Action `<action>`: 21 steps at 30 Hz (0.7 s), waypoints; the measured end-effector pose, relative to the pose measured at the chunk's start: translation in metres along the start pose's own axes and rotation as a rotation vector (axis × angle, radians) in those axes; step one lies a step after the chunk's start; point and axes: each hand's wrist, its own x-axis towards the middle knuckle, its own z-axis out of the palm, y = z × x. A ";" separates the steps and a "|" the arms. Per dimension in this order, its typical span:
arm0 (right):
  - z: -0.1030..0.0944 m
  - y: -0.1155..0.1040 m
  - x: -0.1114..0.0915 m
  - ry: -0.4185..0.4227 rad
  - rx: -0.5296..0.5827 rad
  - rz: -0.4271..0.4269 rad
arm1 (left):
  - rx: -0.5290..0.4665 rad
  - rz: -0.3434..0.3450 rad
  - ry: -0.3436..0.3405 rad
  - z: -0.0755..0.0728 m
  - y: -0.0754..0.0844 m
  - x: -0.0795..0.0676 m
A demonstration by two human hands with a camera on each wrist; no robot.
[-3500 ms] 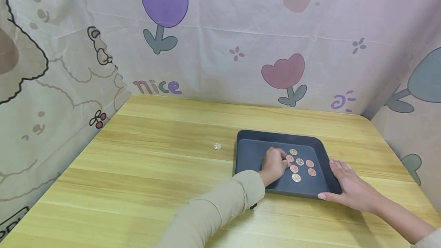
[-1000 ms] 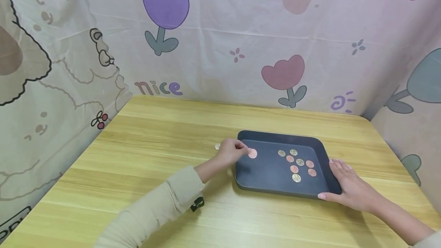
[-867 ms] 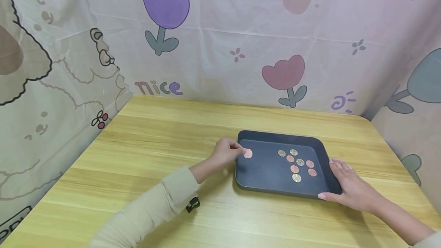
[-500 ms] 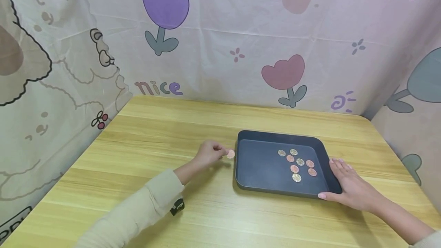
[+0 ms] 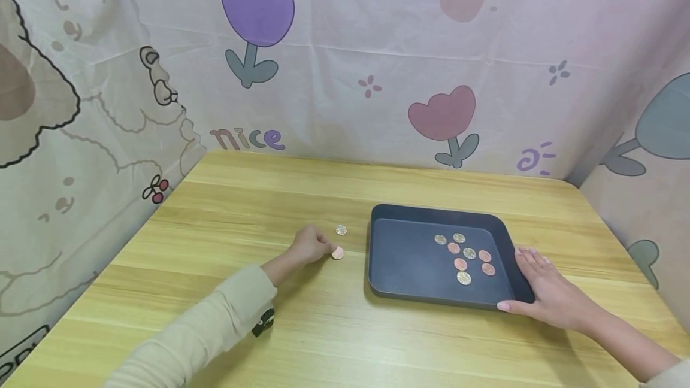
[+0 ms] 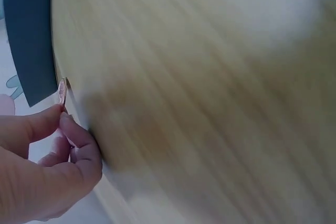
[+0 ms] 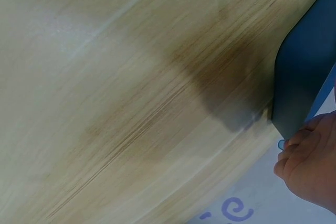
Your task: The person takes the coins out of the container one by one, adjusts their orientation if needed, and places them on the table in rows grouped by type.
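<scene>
My left hand [image 5: 311, 245] pinches a copper-coloured coin [image 5: 337, 253] between thumb and fingertips, low over the wooden table to the left of the dark tray. In the left wrist view that coin [image 6: 62, 92] is seen nearly edge-on above the fingertips. A pale gold coin [image 5: 341, 230] lies on the table just beyond it. Inside the tray [image 5: 401, 292], several copper and gold coins [image 5: 469, 253] lie flat in its right half. My right hand [image 5: 555, 292] rests against the tray's near right corner, fingers straight along the right side and thumb at the front edge.
The wooden table [image 5: 215, 214] reaches back to a printed cloth [image 5: 334, 29] hanging behind it. More cloth hangs along the left and right sides. The tray's raised wall [image 5: 431, 213] stands all round the coins.
The left hand picked the copper coin from inside the tray, carried it left over the tray's wall, and lowered it toward the table. The right hand and tray have stayed put.
</scene>
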 end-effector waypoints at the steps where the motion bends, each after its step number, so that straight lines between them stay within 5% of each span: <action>1: 0.000 0.000 0.000 -0.001 0.000 0.000 | 0.012 0.005 -0.001 0.000 0.000 0.000; 7: 0.000 0.000 0.000 -0.003 0.002 -0.001 | 0.110 0.076 0.028 0.003 -0.001 0.000; 21: 0.000 0.000 0.000 0.001 0.001 0.000 | 0.129 0.056 0.088 0.006 0.004 -0.001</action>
